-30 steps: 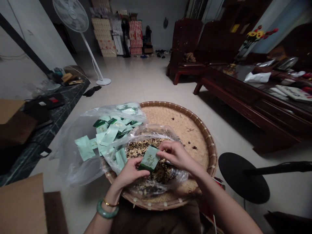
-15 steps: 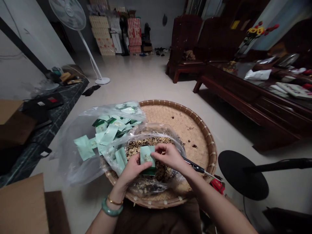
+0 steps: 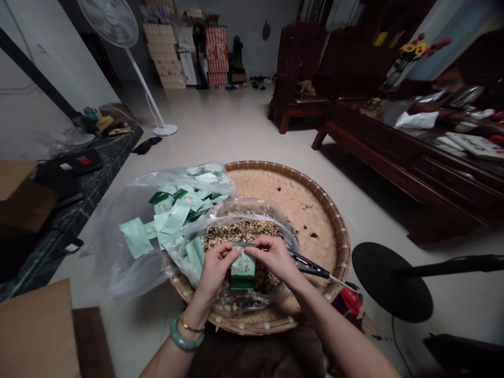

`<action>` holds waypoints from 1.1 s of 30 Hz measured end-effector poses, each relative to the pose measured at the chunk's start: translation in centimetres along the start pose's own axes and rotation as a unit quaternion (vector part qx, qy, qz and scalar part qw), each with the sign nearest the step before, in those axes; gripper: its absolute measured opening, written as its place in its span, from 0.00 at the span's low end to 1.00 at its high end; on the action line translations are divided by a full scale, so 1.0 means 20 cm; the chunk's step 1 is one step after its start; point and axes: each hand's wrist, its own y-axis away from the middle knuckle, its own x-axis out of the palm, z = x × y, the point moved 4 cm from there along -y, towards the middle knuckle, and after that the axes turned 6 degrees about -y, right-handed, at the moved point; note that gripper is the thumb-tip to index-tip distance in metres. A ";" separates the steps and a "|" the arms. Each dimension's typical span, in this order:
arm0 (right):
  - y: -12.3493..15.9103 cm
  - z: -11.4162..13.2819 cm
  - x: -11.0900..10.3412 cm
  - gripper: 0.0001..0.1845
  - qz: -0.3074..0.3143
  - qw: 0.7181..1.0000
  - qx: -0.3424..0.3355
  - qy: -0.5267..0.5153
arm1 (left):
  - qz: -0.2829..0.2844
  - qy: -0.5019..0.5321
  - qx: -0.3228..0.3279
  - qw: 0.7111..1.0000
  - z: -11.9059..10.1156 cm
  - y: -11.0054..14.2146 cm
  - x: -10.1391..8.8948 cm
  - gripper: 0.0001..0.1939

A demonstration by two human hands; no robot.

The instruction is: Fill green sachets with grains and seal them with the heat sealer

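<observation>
Two hands of ours, left hand point(image 3: 214, 272) and right hand point(image 3: 272, 257) pinching a green printed sachet point(image 3: 242, 268) upright, scissors point(image 3: 309, 266) at three o'clock, loose sachets point(image 3: 173, 215) at nine o'clock

Just behind the left hand point(image 3: 216, 270), the wrist wears a thick, smooth jade bangle point(image 3: 187, 334), pale green and mottled, rounded in section. Nearer the hand sits a thin gold bracelet point(image 3: 192, 326), a fine band that catches the light. The right hand point(image 3: 273, 257) has a bare wrist and forearm, and the left forearm is bare too, with no sleeve in view. Below them, a dark brown garment point(image 3: 252, 357) covers the lap – matte, soft-looking cloth.
</observation>
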 end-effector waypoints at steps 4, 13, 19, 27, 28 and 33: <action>0.01 -0.02 0.00 0.14 -0.005 1.000 0.016 -0.024 | -0.009 0.003 0.005 1.000 0.00 0.00 0.00 0.15; 0.05 -0.02 -0.05 0.15 0.033 0.999 0.025 0.018 | 0.098 -0.083 -0.073 0.989 0.04 0.02 0.04 0.21; 0.17 -0.05 -0.31 0.32 0.028 0.879 -0.052 0.472 | 0.079 -0.017 -0.121 0.989 0.06 0.01 0.03 0.25; 0.17 -0.19 -0.45 0.26 0.042 0.865 0.007 0.500 | 0.077 -0.006 -0.117 0.990 0.05 0.01 0.03 0.25; 0.17 -0.17 -0.47 0.24 0.037 0.883 0.002 0.468 | 0.080 -0.006 -0.115 0.990 0.05 0.01 0.03 0.25; 0.16 0.00 -0.51 0.24 0.018 0.953 -0.030 0.301 | 0.118 -0.071 -0.091 0.986 0.06 0.00 0.03 0.21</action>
